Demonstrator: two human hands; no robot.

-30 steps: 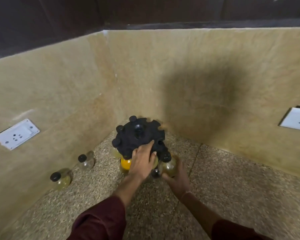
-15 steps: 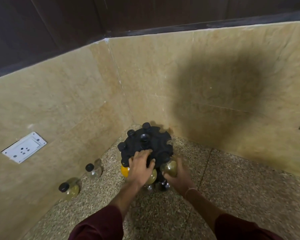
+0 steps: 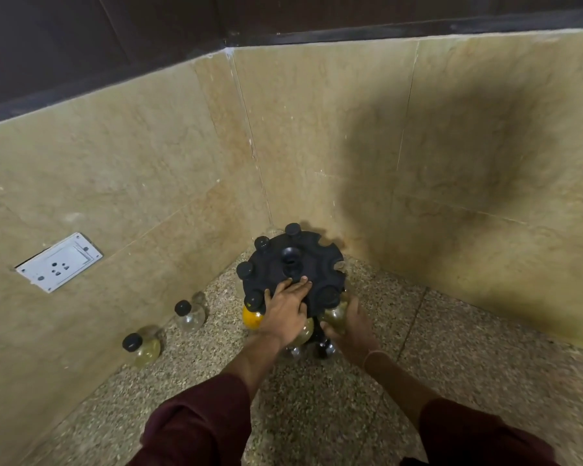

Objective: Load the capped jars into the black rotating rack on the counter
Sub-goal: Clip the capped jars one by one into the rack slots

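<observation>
The black rotating rack [image 3: 292,274] stands in the counter corner. The left hand [image 3: 288,312] lies flat on its top disc at 6 o'clock, fingers extended and slightly spread. The right hand [image 3: 349,327] curls around a yellowish jar [image 3: 334,316], pressing it into the slot at 5 o'clock. Compared with the earlier frames, this jar's cap now sits up in the slot instead of below the rim, so the insertion is judged nearly complete. The left hand has stayed on the disc. An orange jar [image 3: 251,317] hangs at 7 o'clock; slots between 1 and 3 o'clock are vacant. Two capped jars [image 3: 187,316] [image 3: 143,349] remain on the counter [image 3: 317,398], at 8 o'clock from the rack, still to be loaded
</observation>
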